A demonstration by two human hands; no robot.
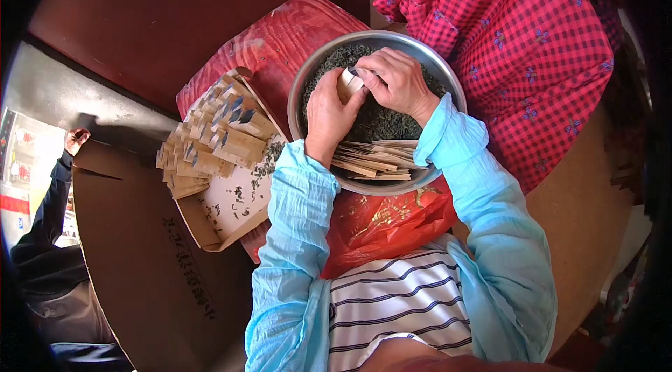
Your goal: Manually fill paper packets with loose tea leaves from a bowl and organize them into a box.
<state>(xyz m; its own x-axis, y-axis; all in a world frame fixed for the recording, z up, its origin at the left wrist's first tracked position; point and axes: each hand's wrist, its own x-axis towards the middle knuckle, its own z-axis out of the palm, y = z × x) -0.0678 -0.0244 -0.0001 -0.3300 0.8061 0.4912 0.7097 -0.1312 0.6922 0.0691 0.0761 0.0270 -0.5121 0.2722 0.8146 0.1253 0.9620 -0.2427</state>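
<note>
Above a round metal basin (297, 109) of dark dried leaves (386, 122), my left hand (331, 109) grips a small cream paper packet (347, 84). My right hand (396, 80) pinches at the packet's upper end, where a dark patch shows; its curled fingers hide part of that end. Flat paper packets (373, 158) lie in a pile in the basin's near side, below my wrists. On the left, a shallow cardboard tray (231, 220) holds many packets standing in rows, several with dark tops. Loose leaf bits (257, 172) are scattered over its white bottom.
The basin and tray rest on a red wood-grain board (252, 52). A red plastic bag (388, 220) with gold print lies before my lap. Red checked cloth (504, 52) bulges at the right. A large cardboard box (142, 246) stands left, with another person's hand (77, 140) beside it.
</note>
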